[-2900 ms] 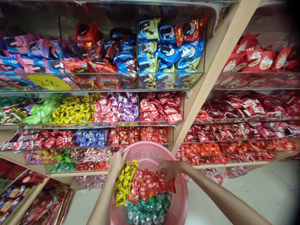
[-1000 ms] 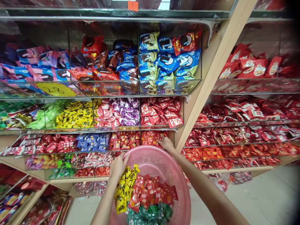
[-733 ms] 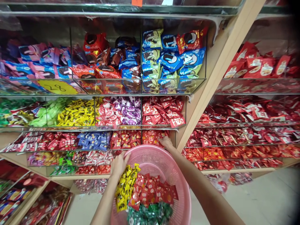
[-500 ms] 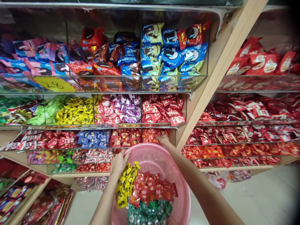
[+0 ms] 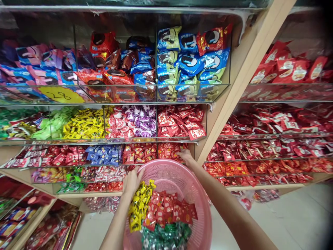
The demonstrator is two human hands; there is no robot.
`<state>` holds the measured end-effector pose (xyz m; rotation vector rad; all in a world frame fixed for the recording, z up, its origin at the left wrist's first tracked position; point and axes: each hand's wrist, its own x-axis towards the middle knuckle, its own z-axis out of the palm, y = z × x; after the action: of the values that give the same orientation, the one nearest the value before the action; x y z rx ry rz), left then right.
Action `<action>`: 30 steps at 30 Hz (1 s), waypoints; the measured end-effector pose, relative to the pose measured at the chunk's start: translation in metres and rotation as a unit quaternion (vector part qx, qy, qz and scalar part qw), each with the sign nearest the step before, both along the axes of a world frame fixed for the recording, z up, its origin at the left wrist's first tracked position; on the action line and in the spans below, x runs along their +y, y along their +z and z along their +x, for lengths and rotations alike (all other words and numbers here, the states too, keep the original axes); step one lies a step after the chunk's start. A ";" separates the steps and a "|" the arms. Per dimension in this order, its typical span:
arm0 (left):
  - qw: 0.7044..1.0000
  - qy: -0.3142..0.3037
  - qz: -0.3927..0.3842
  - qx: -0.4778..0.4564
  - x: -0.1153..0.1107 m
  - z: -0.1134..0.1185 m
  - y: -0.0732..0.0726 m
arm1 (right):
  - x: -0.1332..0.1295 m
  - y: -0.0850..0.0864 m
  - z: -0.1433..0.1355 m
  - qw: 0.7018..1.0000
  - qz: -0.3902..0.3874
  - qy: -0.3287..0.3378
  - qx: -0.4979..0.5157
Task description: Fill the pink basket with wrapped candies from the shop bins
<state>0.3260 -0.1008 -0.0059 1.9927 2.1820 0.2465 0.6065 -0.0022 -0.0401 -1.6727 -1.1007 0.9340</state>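
Observation:
My left hand [image 5: 132, 180] grips the left rim of a pink plastic basket [image 5: 204, 208]. Inside the basket lie yellow packets [image 5: 140, 208] at the left, red packets [image 5: 169, 208] in the middle and green-wrapped sweets [image 5: 166, 236] toward the bottom. Beyond the basket's far rim, my right hand [image 5: 185, 157] reaches into a shelf compartment of red packets [image 5: 168, 151]. Its fingers are apart at the right side of that compartment, and nothing shows between them.
Glass-fronted shelves hold blue and red biscuit packs [image 5: 191, 64] above, with yellow sweets [image 5: 84, 123] and purple-white sweets [image 5: 144, 121] below. A slanting wooden post [image 5: 244, 80] stands right of the hand. Lower left, another rack holds packets [image 5: 18, 222].
My right hand has shifted slightly to the right in the red packet compartment, and its fingers look more extended. The left hand and the basket have hardly moved.

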 end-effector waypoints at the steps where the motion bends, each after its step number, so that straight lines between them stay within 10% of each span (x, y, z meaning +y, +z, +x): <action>1: 1.000 -0.004 0.003 0.000 0.000 0.000 -0.001 | -0.003 0.002 0.003 1.000 0.001 0.001 0.014; 12: 1.000 -0.009 0.014 0.008 0.001 -0.001 -0.003 | -0.048 0.040 0.010 0.988 0.094 0.053 0.114; 18: 1.000 -0.009 0.006 0.008 0.001 -0.001 -0.003 | -0.081 0.061 -0.009 0.961 0.143 0.210 0.107; 24: 1.000 -0.011 0.011 0.012 0.001 -0.001 -0.006 | -0.119 0.050 -0.049 0.904 0.083 0.413 0.069; 30: 0.999 -0.021 0.022 0.031 0.001 -0.002 -0.007 | -0.139 0.025 -0.069 0.874 0.045 0.483 0.022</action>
<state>0.3240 -0.1003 -0.0126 2.0936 2.1868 0.2319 0.5373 -0.1414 -0.0153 -0.9472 -1.9674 1.4737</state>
